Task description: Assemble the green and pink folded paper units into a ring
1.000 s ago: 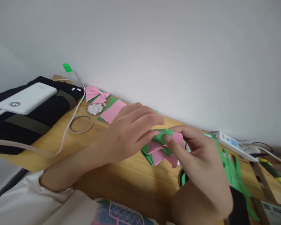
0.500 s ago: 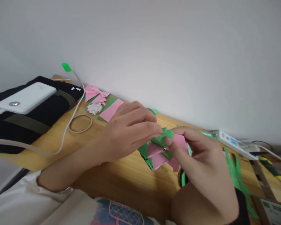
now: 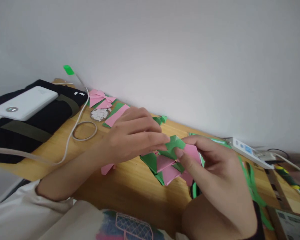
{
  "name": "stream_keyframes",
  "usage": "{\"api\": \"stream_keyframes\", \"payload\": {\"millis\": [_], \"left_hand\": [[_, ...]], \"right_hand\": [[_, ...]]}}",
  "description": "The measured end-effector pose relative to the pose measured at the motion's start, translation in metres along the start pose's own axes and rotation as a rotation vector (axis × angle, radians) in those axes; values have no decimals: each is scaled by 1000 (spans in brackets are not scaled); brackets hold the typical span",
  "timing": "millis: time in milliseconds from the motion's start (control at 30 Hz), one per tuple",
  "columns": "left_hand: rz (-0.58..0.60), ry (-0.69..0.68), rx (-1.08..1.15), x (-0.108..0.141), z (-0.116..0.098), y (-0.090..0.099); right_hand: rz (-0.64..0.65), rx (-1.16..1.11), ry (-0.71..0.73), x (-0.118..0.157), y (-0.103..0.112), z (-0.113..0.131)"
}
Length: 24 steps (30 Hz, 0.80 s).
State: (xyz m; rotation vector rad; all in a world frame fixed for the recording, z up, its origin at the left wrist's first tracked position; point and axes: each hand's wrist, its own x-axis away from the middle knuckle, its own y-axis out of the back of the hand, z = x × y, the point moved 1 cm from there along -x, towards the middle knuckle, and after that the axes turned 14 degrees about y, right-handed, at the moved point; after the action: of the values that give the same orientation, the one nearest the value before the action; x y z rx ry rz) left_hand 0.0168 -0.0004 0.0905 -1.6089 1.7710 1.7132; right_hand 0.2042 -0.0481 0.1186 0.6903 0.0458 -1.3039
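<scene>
Both hands point(image 3: 132, 136) point(image 3: 215, 170) hold folded green-and-pink paper point(image 3: 165, 162).

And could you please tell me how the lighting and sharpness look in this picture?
Head view: the wall is brightest near its middle, dimmer toward the corners; head view: the table darkens below the folded paper, whose edges look slightly soft; head view: the printed sheet at lower right is unreadable.
</scene>
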Motion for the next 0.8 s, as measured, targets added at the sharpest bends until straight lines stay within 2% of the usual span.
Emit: {"api": "stream_keyframes", "payload": {"millis": [133,233,367,467,800], "left_hand": [[21,-3,32,1,4,-2],[53,22,138,0,3,-2],[122,164,314,-2,-3,-1],[165,247,364,-3,-7,1],[144,389,481,5,-3,-8]], "right_hand": [[-22,15,2,-2,0,0],[-21,14,-18,-2,0,1],[-23,31,-17,-2,2,2],[-9,27,-25,-1,2,2],[11,63,-5,0,2,3]]}}
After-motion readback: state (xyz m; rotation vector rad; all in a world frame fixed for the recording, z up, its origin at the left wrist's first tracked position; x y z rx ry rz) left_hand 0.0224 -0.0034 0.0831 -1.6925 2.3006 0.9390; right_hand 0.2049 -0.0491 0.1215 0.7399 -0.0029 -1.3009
